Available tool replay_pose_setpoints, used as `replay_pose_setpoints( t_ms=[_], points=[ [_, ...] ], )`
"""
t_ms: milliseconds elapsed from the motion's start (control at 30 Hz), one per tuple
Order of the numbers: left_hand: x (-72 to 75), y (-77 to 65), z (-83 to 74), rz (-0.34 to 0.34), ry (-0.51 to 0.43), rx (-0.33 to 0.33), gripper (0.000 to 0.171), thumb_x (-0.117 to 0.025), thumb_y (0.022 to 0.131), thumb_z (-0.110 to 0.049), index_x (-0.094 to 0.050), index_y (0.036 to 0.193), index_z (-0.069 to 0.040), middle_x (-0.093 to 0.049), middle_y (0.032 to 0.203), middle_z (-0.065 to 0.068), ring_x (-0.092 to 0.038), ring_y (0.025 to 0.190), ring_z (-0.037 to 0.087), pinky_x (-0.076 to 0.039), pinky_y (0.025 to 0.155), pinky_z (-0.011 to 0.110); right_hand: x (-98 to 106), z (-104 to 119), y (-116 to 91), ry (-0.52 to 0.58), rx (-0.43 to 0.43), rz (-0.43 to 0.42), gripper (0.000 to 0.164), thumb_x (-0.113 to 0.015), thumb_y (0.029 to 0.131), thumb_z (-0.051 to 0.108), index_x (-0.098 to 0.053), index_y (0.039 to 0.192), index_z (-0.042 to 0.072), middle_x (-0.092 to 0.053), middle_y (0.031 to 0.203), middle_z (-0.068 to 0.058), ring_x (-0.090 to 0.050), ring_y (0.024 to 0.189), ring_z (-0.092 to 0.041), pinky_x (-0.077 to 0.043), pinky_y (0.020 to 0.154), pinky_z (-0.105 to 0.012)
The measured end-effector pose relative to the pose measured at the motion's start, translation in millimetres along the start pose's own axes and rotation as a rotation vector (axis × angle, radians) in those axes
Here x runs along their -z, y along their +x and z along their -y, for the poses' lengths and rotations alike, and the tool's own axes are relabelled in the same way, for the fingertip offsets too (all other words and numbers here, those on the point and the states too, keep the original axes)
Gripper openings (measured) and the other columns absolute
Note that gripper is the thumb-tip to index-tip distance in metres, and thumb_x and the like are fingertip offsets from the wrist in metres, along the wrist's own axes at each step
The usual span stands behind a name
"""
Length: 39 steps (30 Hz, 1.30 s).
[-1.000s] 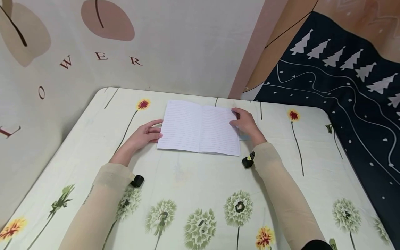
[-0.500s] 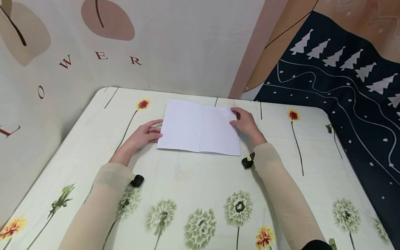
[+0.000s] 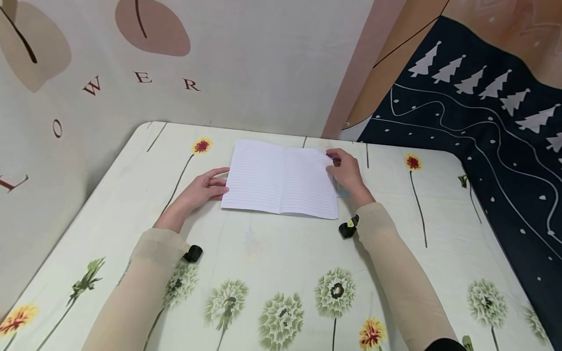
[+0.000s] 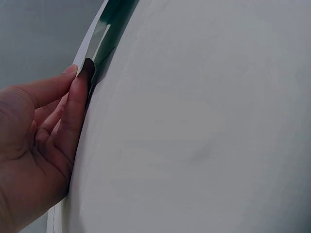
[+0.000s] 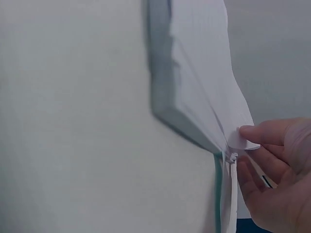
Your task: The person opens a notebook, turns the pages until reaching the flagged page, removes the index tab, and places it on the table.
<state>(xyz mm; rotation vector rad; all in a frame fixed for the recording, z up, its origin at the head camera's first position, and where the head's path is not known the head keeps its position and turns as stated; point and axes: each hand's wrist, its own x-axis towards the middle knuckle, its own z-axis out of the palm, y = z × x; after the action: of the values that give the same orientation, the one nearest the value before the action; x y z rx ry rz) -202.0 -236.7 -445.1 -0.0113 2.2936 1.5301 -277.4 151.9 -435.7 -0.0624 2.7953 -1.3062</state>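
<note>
An open notebook with lined white pages lies on the flowered cloth. At its left edge my left hand holds the pages and cover. The left wrist view shows the thumb of the left hand on the page side and fingers behind the glossy green cover. My right hand is at the upper right edge. In the right wrist view, the right hand pinches the corner of a page, which lifts and bends apart from the pages below.
The cloth is printed with dandelions and flowers. Behind it hangs a pale curtain with letters, and on the right a dark blue cloth with white trees. A small black camera sits at the left wrist.
My right hand has shifted slightly to the right and up at the page's edge. The left hand and the notebook stay in place.
</note>
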Motion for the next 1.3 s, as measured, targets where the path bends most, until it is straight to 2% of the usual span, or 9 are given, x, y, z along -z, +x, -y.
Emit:
replay_pose_setpoints(
  t_ms=[167,400,600,733,933,1300],
  points=[
    [0.7,-0.2,0.0,0.008,-0.010,0.000,0.065,-0.057,0.101,-0.010,-0.027,0.159,-0.017,-0.056,0.141,0.024,-0.063,0.091,-0.005,-0.055,0.080,0.013,0.6,2.5,-2.6,0.000,-0.009,-0.029,0.044,-0.060,0.094,0.002,-0.057,0.137,0.008,-0.058,0.141,-0.015,-0.057,0.111,-0.028,-0.049,0.096,-0.037],
    [0.7,0.1,-0.6,0.011,-0.012,0.002,0.065,-0.057,0.101,-0.011,-0.027,0.159,-0.018,-0.056,0.141,0.024,-0.063,0.092,-0.005,-0.055,0.080,0.013,0.9,0.6,-0.9,0.027,-0.056,-0.045,0.047,-0.061,0.093,0.001,-0.056,0.139,0.010,-0.054,0.142,-0.014,-0.055,0.103,-0.025,-0.046,0.086,-0.032],
    [-0.1,0.7,-1.0,0.008,-0.011,-0.003,0.065,-0.057,0.101,-0.010,-0.027,0.159,-0.017,-0.056,0.141,0.024,-0.062,0.092,-0.004,-0.055,0.080,0.013,1.6,-2.9,2.5,0.046,-0.080,-0.048,0.051,-0.062,0.093,0.001,-0.051,0.143,0.008,-0.052,0.145,-0.016,-0.061,0.113,-0.029,-0.053,0.096,-0.037],
    [-0.3,0.4,-0.7,0.007,-0.016,-0.003,0.065,-0.057,0.101,-0.011,-0.028,0.158,-0.017,-0.055,0.140,0.025,-0.062,0.091,-0.004,-0.055,0.080,0.013,2.2,-2.8,2.2,0.066,-0.092,-0.051,0.054,-0.062,0.093,0.001,-0.047,0.145,0.008,-0.055,0.138,-0.017,-0.062,0.117,-0.031,-0.054,0.098,-0.042],
    [0.4,-0.4,-1.0,0.005,-0.015,0.006,0.065,-0.057,0.101,-0.011,-0.027,0.159,-0.018,-0.056,0.141,0.024,-0.062,0.092,-0.003,-0.055,0.080,0.013,2.0,-2.4,2.2,0.075,-0.117,-0.050,0.057,-0.063,0.094,0.004,-0.045,0.147,0.007,-0.058,0.127,-0.017,-0.062,0.111,-0.030,-0.055,0.095,-0.042],
    [0.7,-0.5,0.0,0.002,-0.017,0.004,0.065,-0.057,0.101,-0.011,-0.028,0.158,-0.018,-0.056,0.140,0.024,-0.063,0.091,-0.003,-0.055,0.080,0.013,3.3,-2.2,0.6,0.073,-0.145,-0.041,0.051,-0.064,0.096,0.009,-0.048,0.145,0.009,-0.066,0.126,-0.017,-0.065,0.108,-0.029,-0.057,0.094,-0.043]
  ],
)
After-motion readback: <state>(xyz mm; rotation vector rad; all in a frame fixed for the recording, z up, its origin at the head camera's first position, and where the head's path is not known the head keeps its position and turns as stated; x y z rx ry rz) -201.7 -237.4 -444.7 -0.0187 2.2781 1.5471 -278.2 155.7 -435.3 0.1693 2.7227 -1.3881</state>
